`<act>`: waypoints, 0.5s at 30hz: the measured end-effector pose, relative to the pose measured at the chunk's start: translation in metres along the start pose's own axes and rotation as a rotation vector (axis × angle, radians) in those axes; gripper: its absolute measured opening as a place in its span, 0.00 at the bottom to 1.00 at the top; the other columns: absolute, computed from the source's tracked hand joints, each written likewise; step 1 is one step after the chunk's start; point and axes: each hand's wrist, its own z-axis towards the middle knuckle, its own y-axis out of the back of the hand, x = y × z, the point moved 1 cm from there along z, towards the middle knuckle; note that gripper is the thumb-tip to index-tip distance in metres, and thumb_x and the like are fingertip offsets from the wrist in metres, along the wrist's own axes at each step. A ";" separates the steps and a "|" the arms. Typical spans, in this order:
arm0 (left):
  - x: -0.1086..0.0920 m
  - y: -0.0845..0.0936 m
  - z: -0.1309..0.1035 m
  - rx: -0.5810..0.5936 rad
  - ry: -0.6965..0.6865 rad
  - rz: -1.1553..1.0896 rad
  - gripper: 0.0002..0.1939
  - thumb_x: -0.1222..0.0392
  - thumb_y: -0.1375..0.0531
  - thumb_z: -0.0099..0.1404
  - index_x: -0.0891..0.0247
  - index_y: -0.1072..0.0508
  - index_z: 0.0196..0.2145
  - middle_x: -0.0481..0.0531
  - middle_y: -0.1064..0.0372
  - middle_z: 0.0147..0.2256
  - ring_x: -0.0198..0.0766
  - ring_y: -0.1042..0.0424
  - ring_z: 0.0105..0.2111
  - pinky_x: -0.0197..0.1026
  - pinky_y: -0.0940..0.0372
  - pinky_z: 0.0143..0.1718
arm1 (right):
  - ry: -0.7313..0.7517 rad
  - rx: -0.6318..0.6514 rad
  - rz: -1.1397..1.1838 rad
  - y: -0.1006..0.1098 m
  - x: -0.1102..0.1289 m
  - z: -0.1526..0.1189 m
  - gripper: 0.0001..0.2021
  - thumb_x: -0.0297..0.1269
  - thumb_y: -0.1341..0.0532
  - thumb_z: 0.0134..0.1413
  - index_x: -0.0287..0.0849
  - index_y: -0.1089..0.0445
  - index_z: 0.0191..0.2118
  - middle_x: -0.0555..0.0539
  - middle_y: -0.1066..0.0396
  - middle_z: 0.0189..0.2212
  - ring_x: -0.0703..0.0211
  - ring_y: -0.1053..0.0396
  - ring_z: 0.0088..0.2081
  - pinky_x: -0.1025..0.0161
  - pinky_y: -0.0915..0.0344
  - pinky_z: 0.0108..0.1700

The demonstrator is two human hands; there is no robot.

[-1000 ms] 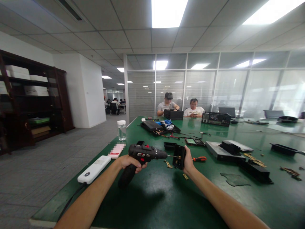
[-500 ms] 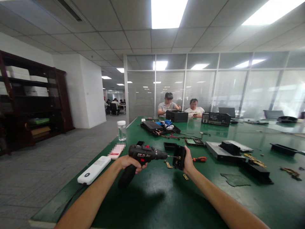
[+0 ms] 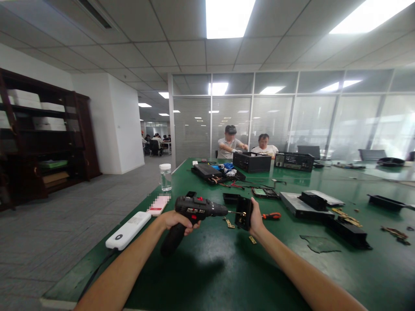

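Note:
A black cordless drill (image 3: 197, 207) lies level in the grip of my left hand (image 3: 180, 221), its fingers wrapped round the handle. Its long bit points right and reaches into the open face of a small black plastic housing (image 3: 241, 214). My right hand (image 3: 256, 218) holds that housing upright from its far side; most of its fingers are hidden behind it. A brass-coloured piece shows inside the housing at the bit's tip. Below lie small brass plates (image 3: 252, 240) on the green table. An orange-handled screwdriver (image 3: 271, 216) rests just right of my right hand.
At left stand a white power bank-like box (image 3: 128, 231) with a cable, and a clear jar (image 3: 165, 178). Metal drive cases (image 3: 301, 206) and black trays (image 3: 385, 202) lie at right. Across the table, two people sit behind a black case (image 3: 252, 162).
The drill, housing and both my hands hold nearly the same place. Across the table, the black case has shifted right, and the person behind it has moved an arm.

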 end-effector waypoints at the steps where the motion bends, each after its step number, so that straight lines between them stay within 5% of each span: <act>1: 0.001 0.001 0.000 -0.001 -0.004 0.004 0.20 0.65 0.40 0.46 0.70 0.34 0.39 0.52 0.40 0.32 0.30 0.41 0.23 0.35 0.44 0.24 | 0.002 0.000 0.000 0.000 0.000 0.000 0.20 0.56 0.47 0.43 0.43 0.33 0.27 0.51 0.36 0.15 0.58 0.37 0.18 0.60 0.39 0.23; 15: -0.001 0.000 0.000 0.003 0.010 -0.004 0.19 0.65 0.39 0.46 0.70 0.33 0.38 0.52 0.39 0.32 0.30 0.41 0.23 0.35 0.44 0.25 | -0.003 -0.013 0.011 -0.001 0.000 -0.001 0.20 0.56 0.47 0.43 0.43 0.33 0.27 0.50 0.35 0.15 0.57 0.35 0.20 0.60 0.38 0.23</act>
